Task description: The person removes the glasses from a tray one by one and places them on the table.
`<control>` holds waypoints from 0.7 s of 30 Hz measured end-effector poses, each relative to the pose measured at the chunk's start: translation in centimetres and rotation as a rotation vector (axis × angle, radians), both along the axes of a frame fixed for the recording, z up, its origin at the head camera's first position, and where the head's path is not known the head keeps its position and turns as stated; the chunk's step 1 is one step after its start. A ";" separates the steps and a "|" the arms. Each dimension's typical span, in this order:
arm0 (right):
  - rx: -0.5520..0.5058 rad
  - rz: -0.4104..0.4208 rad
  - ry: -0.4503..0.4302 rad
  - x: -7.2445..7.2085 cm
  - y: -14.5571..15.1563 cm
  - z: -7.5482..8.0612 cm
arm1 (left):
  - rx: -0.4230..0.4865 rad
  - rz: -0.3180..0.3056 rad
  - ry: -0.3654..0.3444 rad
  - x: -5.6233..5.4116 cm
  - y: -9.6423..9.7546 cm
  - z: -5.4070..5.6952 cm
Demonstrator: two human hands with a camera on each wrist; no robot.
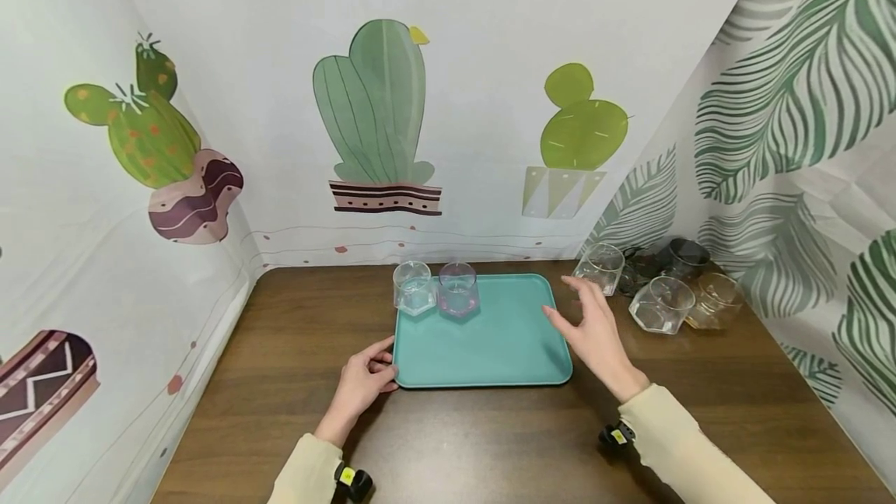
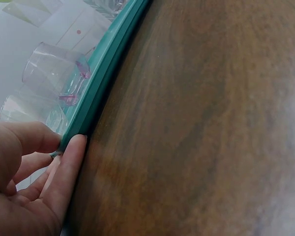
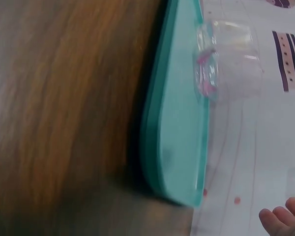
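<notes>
A teal rectangular tray (image 1: 504, 341) lies on the wooden table. At its back left corner stands a clear glass (image 1: 414, 290), with a purple-tinted glass (image 1: 458, 294) right beside it. My left hand (image 1: 360, 381) holds the tray's left edge near the front corner; in the left wrist view, fingers (image 2: 71, 160) pinch the rim. Over the tray's right edge, my right hand (image 1: 595, 333) is raised with fingers spread and nothing in it. Only a few of its fingertips (image 3: 282, 216) enter the right wrist view.
Right of the tray is a group of glasses: a clear glass (image 1: 600, 271) at the back, another clear glass (image 1: 661, 306) in front, an amber glass (image 1: 717, 302) and a dark glass (image 1: 686, 259). Patterned cloth (image 1: 483, 99) hangs behind the table (image 1: 490, 434).
</notes>
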State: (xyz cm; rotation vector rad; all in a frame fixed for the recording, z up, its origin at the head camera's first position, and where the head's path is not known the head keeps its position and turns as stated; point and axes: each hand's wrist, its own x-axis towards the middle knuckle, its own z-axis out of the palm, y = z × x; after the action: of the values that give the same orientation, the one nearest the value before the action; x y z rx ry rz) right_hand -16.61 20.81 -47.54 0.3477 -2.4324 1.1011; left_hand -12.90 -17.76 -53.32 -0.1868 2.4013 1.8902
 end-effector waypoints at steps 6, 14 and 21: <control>0.001 0.067 0.006 -0.9 -2.4 -0.5 | 0.003 0.007 -0.002 0.2 0.1 0.0; -0.034 0.135 -0.080 -1.8 -5.2 -0.6 | 0.003 0.011 -0.009 0.2 0.3 0.3; -0.041 0.182 -0.201 -2.8 -7.1 -0.7 | 0.027 -0.003 -0.003 0.3 0.0 0.3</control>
State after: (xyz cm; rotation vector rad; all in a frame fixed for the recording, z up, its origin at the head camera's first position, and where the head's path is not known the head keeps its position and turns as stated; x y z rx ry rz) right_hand -19.41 13.74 -48.21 0.4743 -2.5895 1.3185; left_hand -12.61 -17.77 -52.99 -0.1845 2.3713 1.9182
